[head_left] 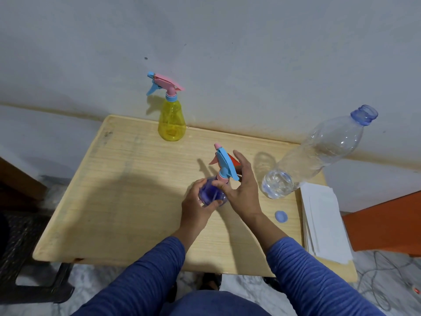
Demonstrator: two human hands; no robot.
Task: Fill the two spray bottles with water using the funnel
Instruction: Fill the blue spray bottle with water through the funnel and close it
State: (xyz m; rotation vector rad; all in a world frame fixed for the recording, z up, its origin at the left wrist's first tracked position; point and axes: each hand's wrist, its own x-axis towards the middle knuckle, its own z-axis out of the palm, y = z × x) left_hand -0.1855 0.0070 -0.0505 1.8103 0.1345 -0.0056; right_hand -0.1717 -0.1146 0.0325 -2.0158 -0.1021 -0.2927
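The purple spray bottle [211,192] is seen upright near the middle of the wooden surface [114,201], with its blue and pink spray head [224,164] on top. Its body is gripped by the left hand [197,207], whose fingers are curled round it. The right hand [242,188] is placed at the neck, the thumb touching under the spray head and the other fingers loosely spread behind it; a firm grip cannot be told. A red thing [234,159], partly hidden, is seen behind this hand. The yellow spray bottle [172,119] is standing well apart, at the far edge. A clear water bottle [319,151] without cap is standing to the right, its blue cap [281,216] lying near it, beside a stack of white paper [323,222]
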